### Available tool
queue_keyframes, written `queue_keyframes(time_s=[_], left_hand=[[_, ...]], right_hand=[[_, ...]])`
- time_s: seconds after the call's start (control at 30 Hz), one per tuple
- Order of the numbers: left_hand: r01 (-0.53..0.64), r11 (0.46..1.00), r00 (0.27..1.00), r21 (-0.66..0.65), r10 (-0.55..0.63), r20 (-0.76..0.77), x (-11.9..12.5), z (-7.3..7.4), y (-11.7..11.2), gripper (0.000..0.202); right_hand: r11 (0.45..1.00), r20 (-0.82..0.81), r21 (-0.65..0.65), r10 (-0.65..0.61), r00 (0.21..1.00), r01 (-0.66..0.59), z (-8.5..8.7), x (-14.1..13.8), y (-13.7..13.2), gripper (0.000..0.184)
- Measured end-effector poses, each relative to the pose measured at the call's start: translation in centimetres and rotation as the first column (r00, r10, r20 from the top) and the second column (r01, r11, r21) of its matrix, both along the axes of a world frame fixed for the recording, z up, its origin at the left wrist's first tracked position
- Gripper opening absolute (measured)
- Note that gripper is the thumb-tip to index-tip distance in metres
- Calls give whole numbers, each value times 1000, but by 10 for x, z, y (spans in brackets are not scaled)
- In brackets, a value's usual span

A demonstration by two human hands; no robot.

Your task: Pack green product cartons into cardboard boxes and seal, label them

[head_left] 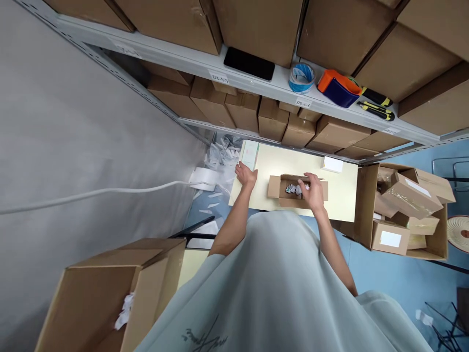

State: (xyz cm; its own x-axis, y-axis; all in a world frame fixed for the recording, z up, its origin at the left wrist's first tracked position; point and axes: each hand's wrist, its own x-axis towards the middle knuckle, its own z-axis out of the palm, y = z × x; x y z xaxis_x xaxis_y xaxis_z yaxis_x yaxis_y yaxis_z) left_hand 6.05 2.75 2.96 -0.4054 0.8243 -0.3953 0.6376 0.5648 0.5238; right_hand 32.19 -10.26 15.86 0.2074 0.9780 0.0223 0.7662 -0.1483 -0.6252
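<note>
An opened cardboard box (pixel 289 201) lies on the pale yellow table (pixel 278 159), its flaps spread and crumpled paper (pixel 293 188) inside. Over the right end of that box is my right hand (pixel 312 191), its thumb and fingers apart, with nothing visible in its grasp. My left hand (pixel 245 175) is at the table's left side, fingers spread, close to the near end of a pale green box (pixel 250 152). Whether its fingers touch that box I cannot tell. Farther back on the right stands a small white box (pixel 332 165).
A large carton (pixel 366 210) full of smaller boxes stands to the right. Another large carton (pixel 91 293) with some paper is at lower left. The shelf edge (pixel 256 83) above holds a phone (pixel 249 63), tape roll (pixel 301 78), tape dispenser (pixel 339 89) and utility knives (pixel 376 110).
</note>
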Motion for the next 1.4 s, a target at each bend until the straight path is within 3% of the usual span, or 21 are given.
queue_keyframes(time_s=[0.2, 0.37, 0.47, 0.53, 0.6, 0.7, 0.77, 0.83, 0.9, 1.07, 1.17, 1.4], left_hand=[[19, 1000, 998, -14, -18, 57, -11, -12, 15, 76], [52, 999, 978, -5, -49, 203, -27, 3, 15, 53], [97, 974, 927, 205, -164, 338, -32, 28, -6, 64], [154, 909, 854, 387, -320, 411, -32, 54, -27, 76], [277, 848, 789, 452, -469, 396, -27, 85, -47, 82], [523, 682, 685, 511, -693, 225, -10, 126, -71, 75], [648, 567, 592, 509, -795, 132, 7, 142, -81, 71], [723, 495, 521, 482, -849, 90, 25, 144, -90, 72], [769, 468, 482, 435, -872, 87, 43, 137, -97, 74], [828, 466, 468, 310, -881, 72, 75, 102, -109, 73], [844, 484, 493, 229, -870, 22, 84, 86, -108, 76], [868, 487, 496, 98, -862, -106, 86, 74, -97, 77]], right_hand=[[995, -110, -100, 17, 994, -29, 10, -29, -18, 46], [994, -155, -76, -90, 984, 79, 21, -12, -32, 52], [989, -136, 0, -145, 980, 146, 42, 6, -31, 54], [988, -112, 56, -135, 984, 142, 61, 16, -29, 58], [994, -76, 76, -75, 994, 81, 79, 25, -27, 69], [998, 11, 0, 67, 998, -67, 97, 38, -29, 86], [986, 82, -99, 141, 987, -132, 98, 49, -35, 92], [969, 135, -196, 180, 974, -152, 89, 62, -45, 95], [951, 141, -271, 194, 971, -150, 70, 76, -54, 93], [898, 81, -409, 211, 974, -161, 8, 100, -56, 72], [873, 65, -450, 243, 968, -189, -20, 103, -44, 60], [855, 97, -447, 338, 936, -263, -41, 99, -23, 51]])
